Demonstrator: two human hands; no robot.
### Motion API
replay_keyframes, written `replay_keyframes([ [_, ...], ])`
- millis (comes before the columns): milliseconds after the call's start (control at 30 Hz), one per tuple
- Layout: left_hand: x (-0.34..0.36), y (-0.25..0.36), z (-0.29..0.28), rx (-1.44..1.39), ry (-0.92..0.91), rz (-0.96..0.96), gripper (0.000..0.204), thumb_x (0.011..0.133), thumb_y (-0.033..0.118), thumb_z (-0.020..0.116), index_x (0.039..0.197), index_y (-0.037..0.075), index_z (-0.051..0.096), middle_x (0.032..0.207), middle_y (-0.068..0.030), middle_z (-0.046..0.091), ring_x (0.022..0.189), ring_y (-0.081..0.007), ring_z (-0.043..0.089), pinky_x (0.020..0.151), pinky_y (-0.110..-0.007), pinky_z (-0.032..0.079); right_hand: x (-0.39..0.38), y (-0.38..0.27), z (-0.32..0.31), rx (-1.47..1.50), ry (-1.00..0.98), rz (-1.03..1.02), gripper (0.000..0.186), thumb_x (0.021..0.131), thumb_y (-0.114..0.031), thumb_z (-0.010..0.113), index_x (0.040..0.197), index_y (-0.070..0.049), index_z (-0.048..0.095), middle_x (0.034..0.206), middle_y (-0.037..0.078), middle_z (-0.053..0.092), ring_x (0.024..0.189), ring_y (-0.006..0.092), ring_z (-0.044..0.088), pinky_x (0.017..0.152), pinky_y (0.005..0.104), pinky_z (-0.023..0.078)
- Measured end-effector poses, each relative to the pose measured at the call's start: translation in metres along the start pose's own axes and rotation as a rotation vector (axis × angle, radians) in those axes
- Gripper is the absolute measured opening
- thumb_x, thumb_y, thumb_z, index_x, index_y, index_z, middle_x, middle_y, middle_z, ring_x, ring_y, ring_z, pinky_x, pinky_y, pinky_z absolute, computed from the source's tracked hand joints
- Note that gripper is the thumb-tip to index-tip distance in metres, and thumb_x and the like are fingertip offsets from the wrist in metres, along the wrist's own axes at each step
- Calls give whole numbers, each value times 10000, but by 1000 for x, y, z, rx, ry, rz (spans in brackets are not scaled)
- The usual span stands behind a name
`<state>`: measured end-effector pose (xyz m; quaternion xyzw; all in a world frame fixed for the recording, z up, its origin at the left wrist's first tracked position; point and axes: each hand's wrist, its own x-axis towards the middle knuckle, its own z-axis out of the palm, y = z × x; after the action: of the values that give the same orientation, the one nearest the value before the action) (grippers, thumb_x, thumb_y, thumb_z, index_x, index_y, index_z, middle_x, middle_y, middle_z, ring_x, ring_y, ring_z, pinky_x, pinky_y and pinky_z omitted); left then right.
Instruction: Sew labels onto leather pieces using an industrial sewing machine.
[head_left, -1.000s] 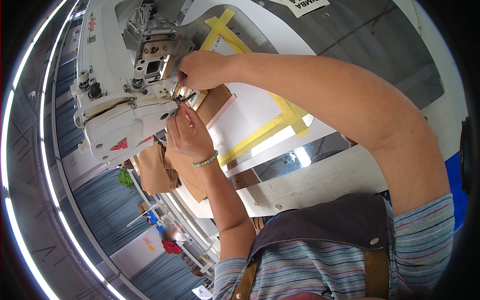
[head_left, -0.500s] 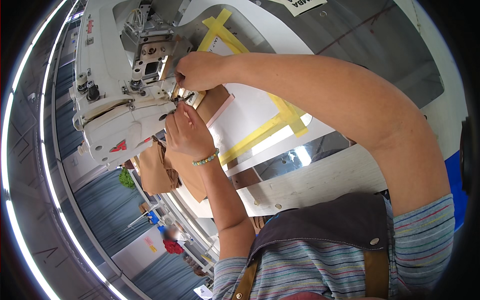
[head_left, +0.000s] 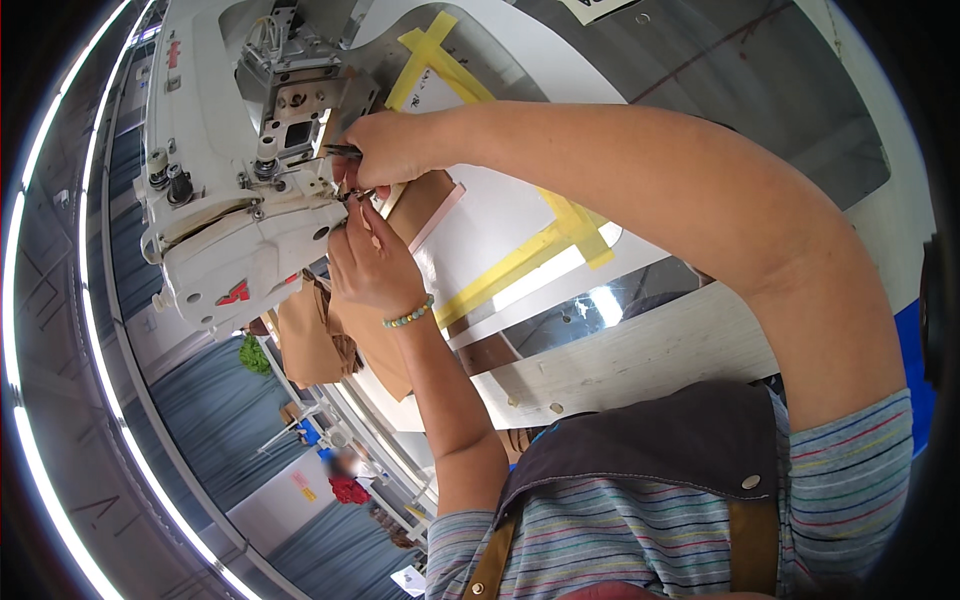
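Observation:
At the needle area of a white sewing machine (head_left: 240, 250), my two hands work close together. My right hand (head_left: 385, 150) is closed around a small, slim dark tool (head_left: 343, 151), one end of which sticks out beside the fingers; its exact kind is hard to make out. My left hand (head_left: 375, 265) is just below, thumb and forefinger pinched near the needle. Whatever lies in that pinch is too small to name. A brown piece of material (head_left: 425, 205) with a pale pink edge lies beside the hands, partly covered by them.
Yellow tape (head_left: 520, 270) frames a white sheet (head_left: 490, 220) on the machine table. More brown pieces (head_left: 310, 335) hang below the machine head. A metal clamp mechanism (head_left: 295, 95) stands behind my right hand. The table's pale front edge (head_left: 600, 350) runs near my body.
My right hand has turned and shifted slightly toward the machine, and the dark tool now shows beside its fingers. My left hand stays almost in place, its fingertips nearer the right hand.

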<state>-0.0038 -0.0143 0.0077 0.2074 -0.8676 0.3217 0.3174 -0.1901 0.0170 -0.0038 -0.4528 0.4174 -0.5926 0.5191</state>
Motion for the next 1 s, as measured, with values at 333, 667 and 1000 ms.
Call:
replay_keyframes([
  [333,-2,-2,-1,-121,40,-19,162,861,83,813,1020,94,783,730,-11,602,542,-124,540,478,-302,438,1,1,1,-83,-51,-10,314,845,8,548,1127,2,687,929,99,722,716,176,704,691,319,565],
  [667,-1,2,-7,-214,54,6,224,834,-20,798,1044,46,755,861,-74,680,757,-219,667,657,-352,542,13,21,11,-402,30,-198,286,818,-92,669,1097,-70,725,999,148,745,914,343,709,816,426,547],
  [1000,-7,12,-16,-283,14,-20,291,837,-103,750,1109,-10,703,1017,-134,706,893,-287,693,753,-383,563,-5,14,23,-535,286,-323,147,810,-92,714,950,-72,756,886,148,743,894,356,714,783,455,557],
])
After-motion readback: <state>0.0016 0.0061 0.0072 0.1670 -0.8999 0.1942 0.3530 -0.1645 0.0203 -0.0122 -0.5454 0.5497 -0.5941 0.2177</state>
